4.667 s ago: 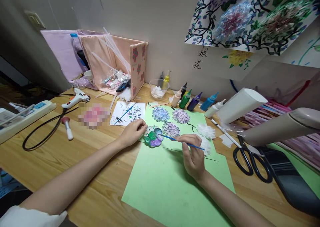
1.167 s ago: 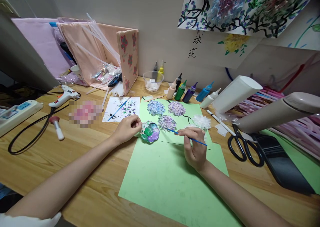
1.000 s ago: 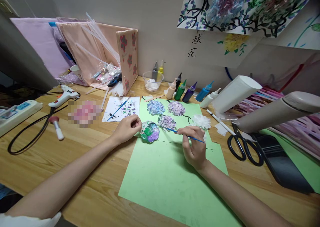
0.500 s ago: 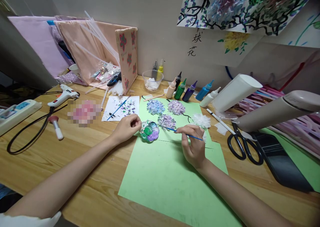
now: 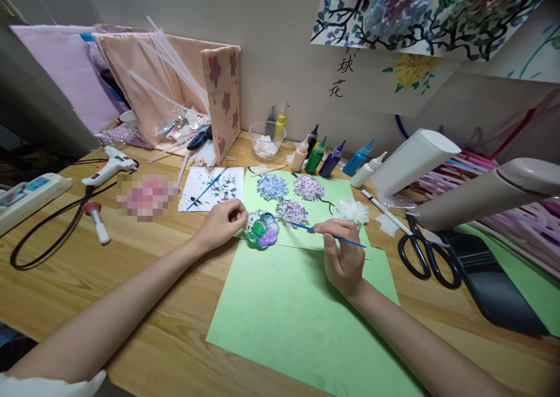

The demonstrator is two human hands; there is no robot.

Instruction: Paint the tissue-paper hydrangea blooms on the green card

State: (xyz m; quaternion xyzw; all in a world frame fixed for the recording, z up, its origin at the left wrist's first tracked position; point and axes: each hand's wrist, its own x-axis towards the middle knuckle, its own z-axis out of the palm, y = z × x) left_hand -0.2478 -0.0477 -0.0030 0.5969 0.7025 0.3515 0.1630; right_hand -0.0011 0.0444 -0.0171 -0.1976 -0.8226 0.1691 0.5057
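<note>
The left hand (image 5: 223, 222), fingers closed on the left rim of the flower-shaped palette (image 5: 261, 229), steadies it at the green paper's (image 5: 297, 309) left edge, while the right hand (image 5: 343, 257) pinches a blue paintbrush (image 5: 304, 227) pen-fashion, tip low by the lilac painted bloom (image 5: 291, 211), bare paper lying near and the scissors (image 5: 422, 257) well right.

A blue paintbrush (image 5: 301, 227) lies over light green paper (image 5: 297, 315). On that paper, speckled lilac and pale-blue flowers (image 5: 291, 212) sit beside a green-and-purple palette (image 5: 261, 229).
</note>
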